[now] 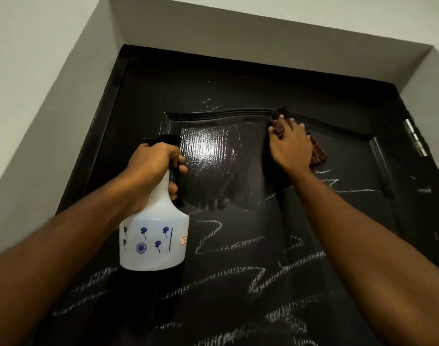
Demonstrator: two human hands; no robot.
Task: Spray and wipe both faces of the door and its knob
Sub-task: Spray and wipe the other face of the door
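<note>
A glossy black door (238, 83) fills the view, seen from below, with white chalk scribbles across its lower part and a wet shine on the upper panel. My left hand (153, 166) grips the neck and trigger of a white spray bottle (153, 240) with blue flower prints, held upright in front of the door's left side. My right hand (288, 143) presses a dark brown cloth (318, 153) flat against the upper panel near its moulded top edge. The door's knob is out of view.
A silver hinge (415, 141) sits on the door's right edge. White walls (51, 83) form a recess around the dark frame, close on the left and on the right. The ceiling of the recess runs just above the door's top.
</note>
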